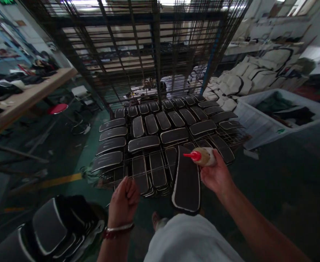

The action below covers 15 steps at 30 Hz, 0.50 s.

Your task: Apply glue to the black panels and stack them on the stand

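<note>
My right hand (217, 173) is wrapped round a squeeze bottle (204, 156), smeared yellow-brown, its red nozzle pointing left. Below the nozzle is a long black pad (186, 183) with a pale line along its edge. The pad's near end lies by my lap; whether my fingers also touch it I cannot tell. My left hand (124, 198) is closed in a loose fist above the near left edge of the rack, and any small thing inside it is hidden. In front of me, similar black pads (144, 143) lie in rows on a wire rack (154, 168).
More black pads (49, 227) are stacked at lower left. A white plastic bin (260, 122) with dark cloth stands right, near piled white pieces (244, 78). Upright wire grids (154, 54) rise behind the rack. A workbench (48, 85) and red stool (58, 108) stand left.
</note>
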### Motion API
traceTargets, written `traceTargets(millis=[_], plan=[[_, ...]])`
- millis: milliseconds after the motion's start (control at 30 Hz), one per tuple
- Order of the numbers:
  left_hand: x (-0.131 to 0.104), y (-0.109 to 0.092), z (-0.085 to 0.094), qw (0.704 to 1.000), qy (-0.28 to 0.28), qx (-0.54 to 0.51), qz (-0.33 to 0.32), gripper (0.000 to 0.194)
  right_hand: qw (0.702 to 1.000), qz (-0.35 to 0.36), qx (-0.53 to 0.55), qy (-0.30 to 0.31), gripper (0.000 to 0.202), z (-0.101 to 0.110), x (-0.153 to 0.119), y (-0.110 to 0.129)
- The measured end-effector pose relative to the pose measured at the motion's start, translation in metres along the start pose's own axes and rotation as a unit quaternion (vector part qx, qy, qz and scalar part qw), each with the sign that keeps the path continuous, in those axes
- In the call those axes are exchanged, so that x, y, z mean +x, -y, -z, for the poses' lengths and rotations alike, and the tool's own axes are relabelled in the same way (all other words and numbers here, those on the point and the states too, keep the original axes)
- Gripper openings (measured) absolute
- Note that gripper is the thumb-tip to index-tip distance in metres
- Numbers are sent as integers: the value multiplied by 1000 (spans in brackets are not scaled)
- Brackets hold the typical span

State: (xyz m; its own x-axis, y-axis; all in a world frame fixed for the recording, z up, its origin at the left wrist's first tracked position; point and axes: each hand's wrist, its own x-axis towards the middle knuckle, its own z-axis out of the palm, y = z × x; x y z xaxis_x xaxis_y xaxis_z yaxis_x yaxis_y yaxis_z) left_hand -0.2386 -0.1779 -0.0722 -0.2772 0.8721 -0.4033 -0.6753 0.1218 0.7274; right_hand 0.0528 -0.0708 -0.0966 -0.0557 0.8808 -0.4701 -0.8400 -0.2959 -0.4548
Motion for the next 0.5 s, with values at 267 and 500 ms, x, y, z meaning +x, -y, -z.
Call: traceTargets(millis=[267,500], plan=[[-33,-6,44,998,-27,-52,-15,30,998,-14,-57,3,33,3,9,-3],[-82,2,104,982,-167,-38,-78,43,992,-28,-116,39,33,-3,21,-20]])
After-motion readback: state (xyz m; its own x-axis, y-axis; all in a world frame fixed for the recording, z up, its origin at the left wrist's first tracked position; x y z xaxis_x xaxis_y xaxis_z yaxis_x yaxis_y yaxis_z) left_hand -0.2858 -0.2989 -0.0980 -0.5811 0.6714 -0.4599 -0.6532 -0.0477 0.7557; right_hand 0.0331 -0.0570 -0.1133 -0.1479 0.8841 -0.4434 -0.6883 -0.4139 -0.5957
